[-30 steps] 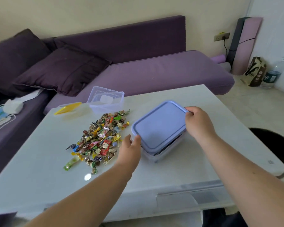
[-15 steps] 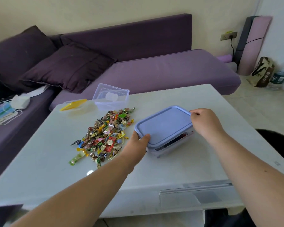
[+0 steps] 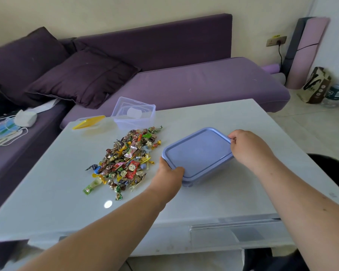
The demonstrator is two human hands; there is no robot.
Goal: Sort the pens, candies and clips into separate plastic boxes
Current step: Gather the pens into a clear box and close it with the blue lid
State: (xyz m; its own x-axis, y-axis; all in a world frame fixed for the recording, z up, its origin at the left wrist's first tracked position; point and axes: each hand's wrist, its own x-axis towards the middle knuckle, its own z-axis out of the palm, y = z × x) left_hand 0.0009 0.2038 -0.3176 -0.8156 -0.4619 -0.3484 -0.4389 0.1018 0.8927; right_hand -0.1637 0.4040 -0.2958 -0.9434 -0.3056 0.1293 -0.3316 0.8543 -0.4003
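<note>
Head view, the only one. Both hands are on the blue-lidded box (image 3: 199, 156), mid-table (image 3: 204, 118). Left hand (image 3: 169, 173) grips the near-left corner, thumb over the lid rim. Right hand (image 3: 247, 149) pinches the far-right edge, fingers curled round it.

Step in hand, my read: handling the lidded box, either seating the lid or prying it off. Can't tell which. Contents are hidden under the lid from here.

Pile (image 3: 125, 159) of candies and clips sits just left of the box, unsorted, close to the left hand. No pens visible in it.

Next move probably calls for freeing a hand and bringing an open box to the pile. Clear box (image 3: 134, 114) stands at the far edge, open, looks nearly empty. Beside it a flat container with a yellow lid (image 3: 89, 122).

Materials:
- lid: matte soft plastic, rounded rectangle, raised rim
- box body: translucent hard plastic
- candies: crinkly foil and glossy wrappers, small, light, will scatter
- clips: thin, yellow-green, tangled among the wrappers
- table: smooth, glossy white, slippery

Purple sofa (image 3: 184, 83) behind the table.
</note>
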